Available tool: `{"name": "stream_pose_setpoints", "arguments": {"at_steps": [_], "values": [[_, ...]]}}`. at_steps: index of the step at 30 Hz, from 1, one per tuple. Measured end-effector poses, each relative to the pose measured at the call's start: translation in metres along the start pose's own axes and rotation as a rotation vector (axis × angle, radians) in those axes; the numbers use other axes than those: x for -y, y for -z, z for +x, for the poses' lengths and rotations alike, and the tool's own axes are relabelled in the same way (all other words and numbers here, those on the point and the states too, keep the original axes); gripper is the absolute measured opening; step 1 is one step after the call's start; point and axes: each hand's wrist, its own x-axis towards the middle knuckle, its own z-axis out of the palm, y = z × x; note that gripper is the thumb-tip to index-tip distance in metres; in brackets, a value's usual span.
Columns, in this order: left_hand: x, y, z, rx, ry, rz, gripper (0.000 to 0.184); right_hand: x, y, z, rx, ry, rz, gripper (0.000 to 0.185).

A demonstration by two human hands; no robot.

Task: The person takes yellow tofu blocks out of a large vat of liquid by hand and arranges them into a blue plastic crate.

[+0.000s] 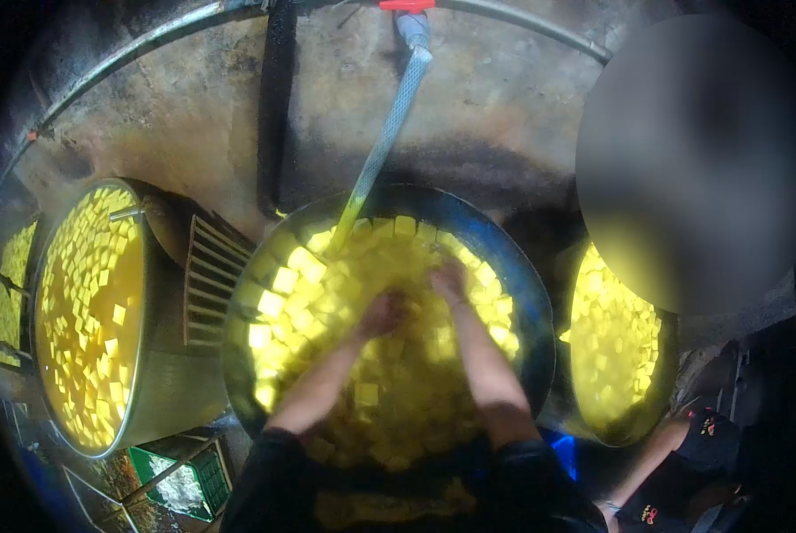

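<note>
A big dark round vat [531,293] stands in front of me, filled with cloudy yellow liquid. Soft-looking yellow cubes [284,281] are massed along its left and far sides, with more of them under the surface. My left hand [387,313] is in the liquid near the middle, its fingers blurred and partly hidden. A little farther off and to the right, my right hand [449,278] also dips in near several cubes. Whether either hand holds a cube cannot be seen. A blue mesh-covered hose [386,133] runs down from a red-handled valve [407,5] into the vat.
Another metal vat of yellow cubes [133,355] stands at left, beside a slatted rack [210,282]. A third vat [633,425] is at right, near another person's arm [651,457]. A green crate [204,484] with white contents sits lower left. A pipe [140,51] crosses the wall.
</note>
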Motion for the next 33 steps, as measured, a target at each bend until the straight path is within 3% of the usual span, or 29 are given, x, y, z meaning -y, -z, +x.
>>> {"name": "stream_pose_setpoints", "arguments": {"at_steps": [2,3,5,6,9,11,13,16,17,19,21,25,29,31,32,33], "values": [[0.027,-0.002,-0.007,-0.133,0.009,-0.352,0.033,0.004,0.032,-0.01,0.239,-0.139,0.396,0.048],[0.018,0.007,-0.012,-0.177,0.005,-0.47,0.032,0.012,0.046,-0.021,0.234,-0.137,0.393,0.048],[0.0,0.019,-0.025,-0.226,0.318,-1.219,0.024,0.021,0.07,-0.045,0.454,-0.004,0.565,0.046],[0.004,0.016,-0.027,-0.282,0.246,-1.403,0.025,0.016,0.064,-0.046,0.559,-0.002,0.577,0.048],[0.012,0.006,-0.022,-0.339,0.336,-1.639,0.027,0.033,0.049,-0.081,0.398,0.033,0.499,0.048],[0.009,-0.001,-0.025,-0.421,0.417,-1.575,0.028,0.049,0.041,-0.101,0.373,0.021,0.488,0.046],[-0.002,-0.01,-0.025,-0.489,0.497,-1.508,0.03,0.064,0.037,-0.115,0.417,0.153,0.416,0.045],[-0.003,-0.023,-0.022,-0.51,0.326,-1.696,0.031,0.071,0.022,-0.121,0.421,0.298,0.284,0.043],[0.043,-0.055,-0.009,-0.633,0.203,-1.489,0.032,0.074,0.019,-0.123,0.426,0.389,0.259,0.041],[0.043,-0.056,-0.009,-0.749,0.083,-1.275,0.032,0.075,0.015,-0.127,0.386,0.387,0.281,0.042],[-0.042,-0.01,-0.027,-0.572,0.249,-1.837,0.034,0.076,0.011,-0.126,0.313,0.383,0.323,0.045],[-0.047,-0.016,-0.026,-0.646,0.355,-1.838,0.039,0.089,0.004,-0.122,0.223,0.439,0.091,0.049],[-0.037,-0.008,-0.033,-0.727,0.279,-2.121,0.04,0.106,-0.014,-0.094,0.4,0.41,-0.287,0.055],[-0.041,0.006,-0.042,-0.776,0.221,-2.138,0.041,0.139,-0.021,-0.064,0.587,0.177,-0.199,0.054],[-0.038,0.011,-0.047,-0.767,0.249,-2.087,0.041,0.127,-0.043,-0.049,0.474,0.415,-0.018,0.047],[-0.036,0.015,-0.053,-0.761,0.274,-2.035,0.041,0.116,-0.065,-0.036,0.483,0.429,-0.009,0.047]]}}
